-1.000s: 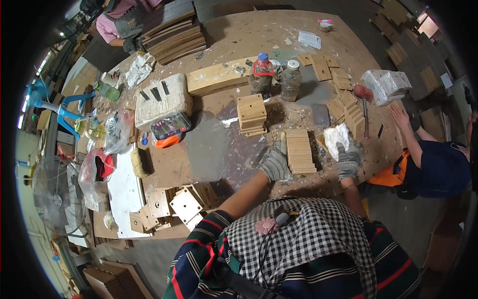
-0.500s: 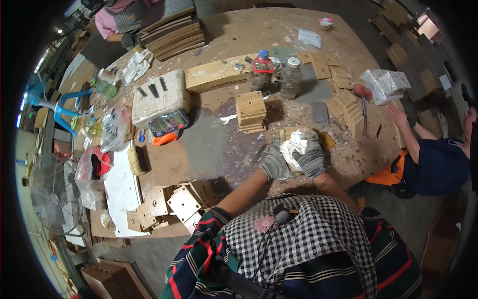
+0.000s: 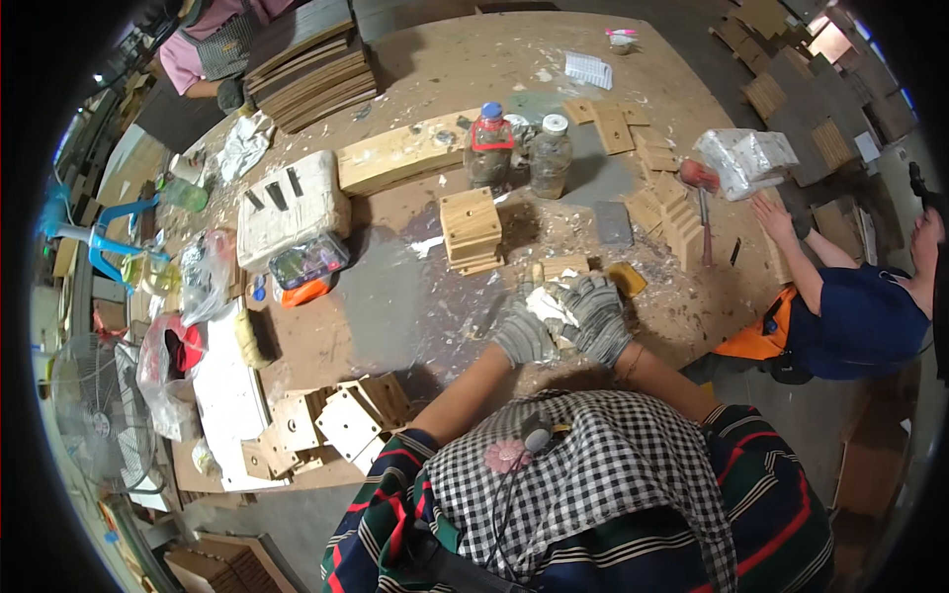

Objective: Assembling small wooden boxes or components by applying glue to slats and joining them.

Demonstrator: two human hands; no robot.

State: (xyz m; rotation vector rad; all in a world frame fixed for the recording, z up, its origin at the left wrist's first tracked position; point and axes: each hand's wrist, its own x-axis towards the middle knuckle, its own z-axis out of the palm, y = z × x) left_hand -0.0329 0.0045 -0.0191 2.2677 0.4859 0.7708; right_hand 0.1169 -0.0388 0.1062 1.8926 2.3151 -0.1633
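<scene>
We note a large glue-spattered wooden worktable [image 3: 445, 59], with a standing fan [image 3: 94, 410] and a blue plastic stool [image 3: 99, 242] to its left and grey concrete floor [image 3: 850, 415] to its right.

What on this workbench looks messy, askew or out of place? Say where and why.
White scraps and smears litter the table, thickest around the two bottles. The cut wooden plates at the near-left edge lie fanned and overlapping rather than stacked square like the pile of wooden squares. Both gloved hands meet over a pale scrap.
</scene>
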